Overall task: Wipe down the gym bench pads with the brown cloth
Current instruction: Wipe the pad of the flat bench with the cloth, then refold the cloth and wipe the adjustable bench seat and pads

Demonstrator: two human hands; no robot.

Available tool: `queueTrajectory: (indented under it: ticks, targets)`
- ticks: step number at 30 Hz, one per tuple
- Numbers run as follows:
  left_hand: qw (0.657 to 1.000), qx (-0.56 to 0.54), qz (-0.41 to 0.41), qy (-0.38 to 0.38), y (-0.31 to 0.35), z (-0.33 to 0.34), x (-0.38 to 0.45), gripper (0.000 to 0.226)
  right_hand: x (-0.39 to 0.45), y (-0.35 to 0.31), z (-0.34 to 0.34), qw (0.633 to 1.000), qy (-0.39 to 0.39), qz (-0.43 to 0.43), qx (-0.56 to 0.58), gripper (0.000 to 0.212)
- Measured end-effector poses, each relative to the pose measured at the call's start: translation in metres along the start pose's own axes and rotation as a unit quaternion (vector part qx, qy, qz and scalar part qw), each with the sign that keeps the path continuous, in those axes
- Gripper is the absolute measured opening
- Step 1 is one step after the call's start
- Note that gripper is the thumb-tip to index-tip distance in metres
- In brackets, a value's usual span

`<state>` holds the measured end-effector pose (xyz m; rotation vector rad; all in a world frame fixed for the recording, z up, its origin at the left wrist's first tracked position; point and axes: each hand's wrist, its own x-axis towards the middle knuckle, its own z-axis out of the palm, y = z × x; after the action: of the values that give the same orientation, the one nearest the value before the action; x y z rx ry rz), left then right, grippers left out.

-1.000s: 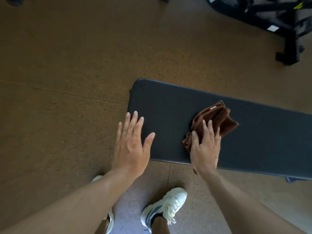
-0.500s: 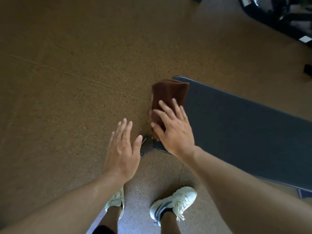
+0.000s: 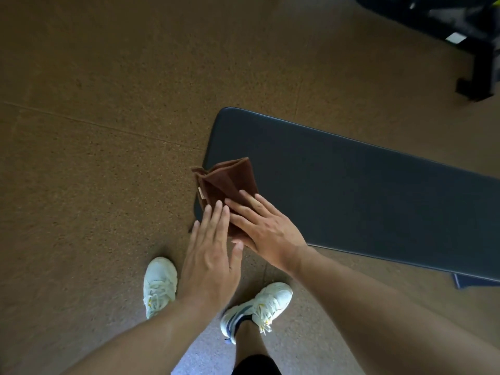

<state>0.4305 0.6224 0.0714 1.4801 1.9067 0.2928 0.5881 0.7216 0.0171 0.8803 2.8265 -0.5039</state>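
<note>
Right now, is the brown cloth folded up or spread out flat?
Folded. The brown cloth shows stacked layers and edges at the bench pad end.

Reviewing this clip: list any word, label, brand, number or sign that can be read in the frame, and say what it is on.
No text can be read anywhere.
Small pale tag on the folded brown cloth: too small to read.
White sticker on the black metal gym equipment frame at top right: blurred, no characters legible.
White lace-up sneakers: no brand mark discernible.
Dark padded gym bench pad: no print visible.
</note>
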Motion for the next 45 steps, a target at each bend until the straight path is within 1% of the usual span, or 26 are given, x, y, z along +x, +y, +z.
queueTrajectory:
  ticks: [3, 5, 7, 9, 12, 14, 16, 18, 19, 21, 22, 23, 25, 27, 28, 29, 31, 32, 33, 34, 35, 37, 39, 41, 43, 45]
  targets:
    - [0.999, -0.027, 0.016, -0.038, 0.036, 0.012, 0.006, 0.076, -0.039, 0.018, 0.002, 0.999, -0.018, 0.028, -0.005, 0.068]
    - [0.997, -0.041, 0.01, -0.07, 0.065, 0.023, 0.009, 0.087, -0.078, 0.037, 0.004, 0.998, -0.025, 0.055, 0.003, 0.066]
    - [0.995, -0.034, 0.016, -0.088, 0.095, 0.038, 0.011, 0.091, -0.125, 0.064, 0.006, 0.996, -0.023, 0.082, 0.003, 0.066]
    - [0.993, -0.031, 0.028, -0.112, 0.124, 0.055, 0.011, 0.091, -0.173, 0.094, 0.004, 0.992, -0.037, 0.122, 0.012, 0.079]
    - [0.986, -0.028, 0.043, -0.157, 0.167, 0.071, 0.005, 0.089, -0.245, 0.13, -0.002, 0.974, -0.048, 0.217, 0.032, 0.088]
    - [0.981, -0.041, 0.042, -0.186, 0.193, 0.074, -0.002, 0.09, -0.288, 0.145, -0.006, 0.944, -0.037, 0.322, 0.059, 0.089]
    - [0.976, -0.049, 0.037, -0.208, 0.216, 0.071, -0.011, 0.091, -0.32, 0.15, -0.013, 0.887, -0.041, 0.448, 0.101, 0.085]
    - [0.971, -0.047, 0.024, -0.234, 0.236, 0.062, -0.024, 0.091, -0.329, 0.143, -0.025, 0.815, -0.048, 0.55, 0.174, 0.077]
    - [0.967, -0.048, 0.011, -0.25, 0.244, 0.057, -0.031, 0.089, -0.327, 0.136, -0.034, 0.767, -0.035, 0.592, 0.244, 0.071]
    - [0.961, -0.059, -0.025, -0.269, 0.255, 0.045, -0.045, 0.082, -0.316, 0.112, -0.065, 0.64, 0.052, 0.643, 0.417, 0.054]
    - [0.959, -0.073, -0.048, -0.27, 0.258, 0.038, -0.051, 0.078, -0.309, 0.095, -0.086, 0.589, 0.088, 0.645, 0.478, 0.045]
    - [0.956, -0.098, -0.079, -0.264, 0.263, 0.03, -0.057, 0.074, -0.302, 0.076, -0.109, 0.558, 0.114, 0.64, 0.516, 0.037]
    - [0.943, -0.169, -0.157, -0.238, 0.27, 0.011, -0.065, 0.065, -0.291, 0.035, -0.158, 0.514, 0.16, 0.61, 0.581, 0.026]
    - [0.911, -0.243, -0.246, -0.223, 0.282, -0.017, -0.069, 0.056, -0.282, -0.005, -0.205, 0.472, 0.219, 0.557, 0.647, 0.022]
    - [0.883, -0.288, -0.291, -0.23, 0.288, -0.037, -0.073, 0.055, -0.278, -0.025, -0.227, 0.439, 0.242, 0.529, 0.684, 0.021]
    - [0.845, -0.34, -0.327, -0.252, 0.295, -0.058, -0.079, 0.058, -0.274, -0.045, -0.248, 0.391, 0.259, 0.501, 0.728, 0.022]
    - [0.772, -0.434, -0.334, -0.322, 0.305, -0.103, -0.09, 0.066, -0.267, -0.079, -0.283, 0.293, 0.271, 0.444, 0.802, 0.03]
    - [0.754, -0.467, -0.319, -0.334, 0.31, -0.124, -0.098, 0.061, -0.264, -0.092, -0.298, 0.27, 0.266, 0.416, 0.826, 0.036]
    - [0.752, -0.491, -0.302, -0.32, 0.313, -0.143, -0.103, 0.054, -0.261, -0.103, -0.311, 0.272, 0.26, 0.39, 0.841, 0.04]
    - [0.759, -0.513, -0.286, -0.28, 0.313, -0.159, -0.108, 0.05, -0.257, -0.112, -0.324, 0.295, 0.255, 0.37, 0.843, 0.042]
    - [0.782, -0.514, -0.267, -0.231, 0.311, -0.172, -0.112, 0.052, -0.253, -0.12, -0.334, 0.334, 0.253, 0.363, 0.832, 0.04]
    - [0.841, -0.467, -0.223, -0.156, 0.303, -0.197, -0.116, 0.057, -0.242, -0.131, -0.355, 0.431, 0.245, 0.369, 0.786, 0.036]
    - [0.874, -0.43, -0.191, -0.118, 0.298, -0.22, -0.118, 0.062, -0.232, -0.136, -0.371, 0.507, 0.234, 0.386, 0.734, 0.046]
    - [0.9, -0.394, -0.162, -0.089, 0.29, -0.248, -0.117, 0.066, -0.217, -0.14, -0.385, 0.533, 0.225, 0.391, 0.716, 0.062]
    - [0.917, -0.372, -0.117, -0.086, 0.281, -0.277, -0.116, 0.055, -0.196, -0.146, -0.399, 0.539, 0.202, 0.383, 0.723, 0.069]
    - [0.929, -0.349, -0.071, -0.102, 0.267, -0.303, -0.11, 0.042, -0.168, -0.153, -0.412, 0.56, 0.177, 0.371, 0.719, 0.068]
